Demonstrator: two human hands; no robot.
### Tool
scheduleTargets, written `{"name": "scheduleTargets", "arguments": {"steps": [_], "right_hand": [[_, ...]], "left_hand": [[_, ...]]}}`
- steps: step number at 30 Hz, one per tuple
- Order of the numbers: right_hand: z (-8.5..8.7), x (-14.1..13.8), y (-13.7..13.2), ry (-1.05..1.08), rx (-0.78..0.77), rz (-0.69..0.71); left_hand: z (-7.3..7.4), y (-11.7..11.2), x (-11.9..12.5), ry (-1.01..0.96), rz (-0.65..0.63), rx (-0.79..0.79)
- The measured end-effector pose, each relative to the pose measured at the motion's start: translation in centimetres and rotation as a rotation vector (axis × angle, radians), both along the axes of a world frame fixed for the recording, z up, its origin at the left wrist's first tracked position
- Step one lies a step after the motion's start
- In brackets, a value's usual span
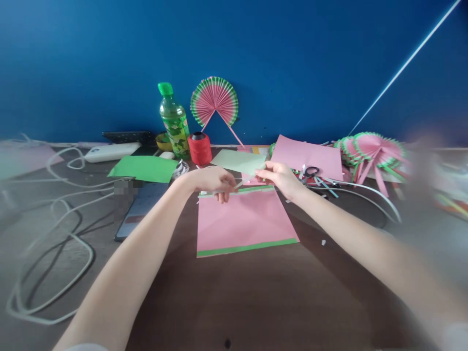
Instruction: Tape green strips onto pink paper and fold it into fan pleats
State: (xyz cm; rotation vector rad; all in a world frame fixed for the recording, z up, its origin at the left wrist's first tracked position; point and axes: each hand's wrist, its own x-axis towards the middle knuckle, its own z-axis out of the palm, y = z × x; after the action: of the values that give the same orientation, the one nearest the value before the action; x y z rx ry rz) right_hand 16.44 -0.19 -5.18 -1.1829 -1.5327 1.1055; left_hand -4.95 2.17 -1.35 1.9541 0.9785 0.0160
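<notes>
Strip (pixel 243 183): thin and pale, extended between both hands just above the far edge of the pink sheet (pixel 241 219). Held at its left end by the left hand (pixel 216 184), fingers curled and narrow, wrist bent over. Held at its right end by the right hand (pixel 277 177), thumb and forefinger pinched narrow. Cannot tell whether touching the sheet below.

Pink sheet: flat on the dark desk (pixel 234 297), between the two forearms. Trimmed in green on two sides: near band (pixel 248 247) along the front edge, far band (pixel 261 189) along the back edge, partly hidden by the left hand.

Directly behind the hands: pale sheet (pixel 237 160). Behind the right hand: rear pink sheet (pixel 307 152), with black-handled scissors (pixel 312 171) at its front edge, among loose cut strips. Farther right: several fans (pixel 380 146) grouped together, pink with green-and-white rims. To the right of the pink sheet, well apart: small white scrap (pixel 323 242).

Behind the left hand: red spool (pixel 200 150), upright, just beside a green-capped bottle (pixel 174 122). Above the spool, against the blue wall (pixel 292 58): opened fan (pixel 215 97), two pink legs spread downward. Left of the spool: green sheet (pixel 144 167), overlapping the far end of a dark device (pixel 136 209). At far left: white cable (pixel 89 256), loosely looped on the desk.
</notes>
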Motion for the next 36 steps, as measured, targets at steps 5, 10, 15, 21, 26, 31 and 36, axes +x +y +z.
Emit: {"name": "scheduleTargets", "arguments": {"steps": [5,10,15,21,26,31,36], "right_hand": [[-1.4,0.3,-2.4,-0.352,0.166,0.153],[-2.9,0.5,-2.9,-0.44,0.387,0.217],[-3.2,0.8,-2.7,-0.479,0.382,0.251],[-3.5,0.6,-2.8,-0.486,0.4,0.15],[-3.4,0.7,-2.8,-0.439,0.444,0.046],[-3.6,1.2,-2.3,-0.301,0.396,-0.103],[-3.9,1.3,-2.2,-0.248,0.469,-0.17]], "left_hand": [[0.8,-0.1,-0.7,0.133,-0.041,-0.079],[1.8,0.0,-1.8,0.197,0.052,-0.02],[2.5,0.7,-3.1,0.277,0.247,0.343],[-0.5,2.2,-2.7,0.467,0.083,0.379],[-1.0,2.1,-1.9,0.395,0.049,0.466],[0.9,0.7,-0.7,0.122,0.206,0.469],[1.0,-0.2,1.3,-0.277,0.439,0.522]]}}
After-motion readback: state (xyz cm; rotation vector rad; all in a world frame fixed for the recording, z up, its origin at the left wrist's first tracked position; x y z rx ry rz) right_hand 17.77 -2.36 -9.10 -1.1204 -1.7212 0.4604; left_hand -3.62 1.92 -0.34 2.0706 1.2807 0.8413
